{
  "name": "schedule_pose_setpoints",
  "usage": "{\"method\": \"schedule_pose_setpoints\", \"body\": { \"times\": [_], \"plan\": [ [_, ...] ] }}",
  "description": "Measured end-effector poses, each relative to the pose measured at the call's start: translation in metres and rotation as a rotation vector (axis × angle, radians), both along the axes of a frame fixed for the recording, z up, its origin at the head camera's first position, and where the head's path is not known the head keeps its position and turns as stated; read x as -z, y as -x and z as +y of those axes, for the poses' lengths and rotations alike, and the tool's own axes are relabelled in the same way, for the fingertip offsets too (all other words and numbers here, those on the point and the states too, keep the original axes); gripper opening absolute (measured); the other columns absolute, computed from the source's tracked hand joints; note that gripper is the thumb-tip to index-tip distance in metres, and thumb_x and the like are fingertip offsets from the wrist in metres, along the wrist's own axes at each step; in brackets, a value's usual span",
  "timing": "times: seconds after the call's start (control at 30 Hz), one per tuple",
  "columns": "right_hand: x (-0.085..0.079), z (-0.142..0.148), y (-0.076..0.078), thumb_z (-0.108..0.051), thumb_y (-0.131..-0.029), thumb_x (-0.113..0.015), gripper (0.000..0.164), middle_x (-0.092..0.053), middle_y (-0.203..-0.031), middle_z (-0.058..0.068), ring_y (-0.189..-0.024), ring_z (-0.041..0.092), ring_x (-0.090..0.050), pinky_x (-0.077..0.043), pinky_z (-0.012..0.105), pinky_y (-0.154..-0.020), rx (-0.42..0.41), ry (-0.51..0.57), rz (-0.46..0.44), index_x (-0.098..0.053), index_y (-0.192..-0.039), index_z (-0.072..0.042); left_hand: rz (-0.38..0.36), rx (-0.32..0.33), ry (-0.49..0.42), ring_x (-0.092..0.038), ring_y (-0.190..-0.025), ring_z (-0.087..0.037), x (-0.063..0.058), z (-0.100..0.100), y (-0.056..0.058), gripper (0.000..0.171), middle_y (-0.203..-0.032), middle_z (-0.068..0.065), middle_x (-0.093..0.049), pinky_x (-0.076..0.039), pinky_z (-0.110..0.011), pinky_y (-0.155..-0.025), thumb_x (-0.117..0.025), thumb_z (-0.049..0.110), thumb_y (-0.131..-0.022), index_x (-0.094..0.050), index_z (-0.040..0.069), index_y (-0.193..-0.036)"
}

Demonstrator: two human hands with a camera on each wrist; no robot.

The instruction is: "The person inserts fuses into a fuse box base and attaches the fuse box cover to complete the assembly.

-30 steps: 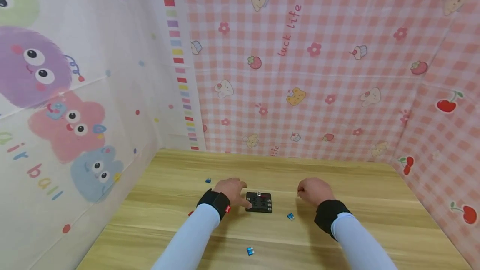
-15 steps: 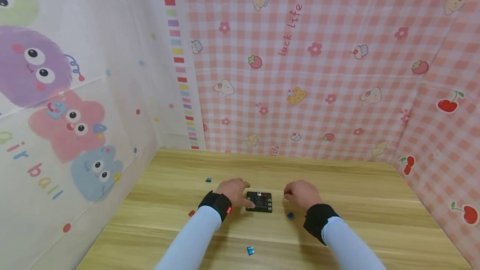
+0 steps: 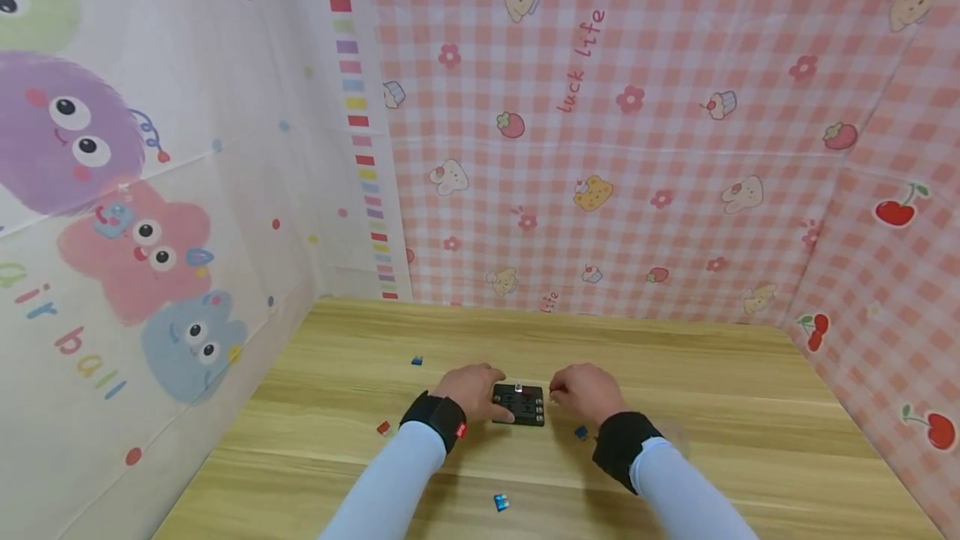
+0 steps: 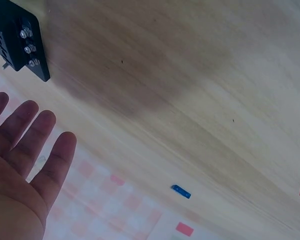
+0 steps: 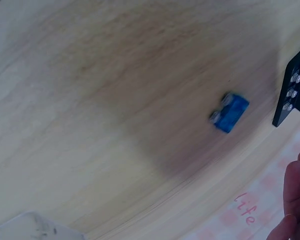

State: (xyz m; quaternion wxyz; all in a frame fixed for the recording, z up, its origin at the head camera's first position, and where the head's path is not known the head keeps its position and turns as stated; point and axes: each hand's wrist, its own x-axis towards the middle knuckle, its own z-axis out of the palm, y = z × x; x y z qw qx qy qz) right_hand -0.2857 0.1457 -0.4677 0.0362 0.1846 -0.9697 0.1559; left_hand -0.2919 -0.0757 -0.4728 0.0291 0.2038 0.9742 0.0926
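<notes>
A black fuse box (image 3: 528, 415) with metal screws along its sides lies on the wooden table between both hands. My left hand (image 3: 468, 390) is at its left side, thumb over the near left part, other fingers extended toward the far corner. Those fingers look straight in the left wrist view. Just right of the box is my right hand (image 3: 588, 394), fingers bent with the tips close together; whether they pinch something small is hidden. A blue blade fuse (image 5: 232, 112) lies below the right hand, its metal prongs showing.
Another blue fuse (image 3: 417, 361) lies at the far left, and one more blue fuse (image 3: 502, 502) is near the front. Left of the left wrist is a red fuse (image 3: 384, 428). Patterned cloths (image 3: 600, 232) hang behind and beside the table (image 3: 712, 373).
My right hand has moved left, from well right of the fuse box to close beside it. My left hand has shifted slightly right, and more of the red fuse shows.
</notes>
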Motion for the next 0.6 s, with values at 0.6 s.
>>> {"method": "schedule_pose_setpoints", "body": {
  "times": [0.6],
  "plan": [
    [-0.008, -0.018, 0.000, -0.014, -0.088, -0.075, 0.004, -0.068, -0.083, -0.001, -0.075, 0.015, -0.060, -0.051, 0.038, -0.075, -0.080, -0.008, 0.018, -0.076, -0.090, -0.011, 0.017, 0.073, -0.008, -0.061, -0.091, -0.013, 0.014, 0.000, 0.005, 0.066, -0.105, 0.001, -0.068, -0.050, -0.034, -0.086, -0.084, 0.054, -0.072, -0.068, 0.015, -0.123]
  ]
}}
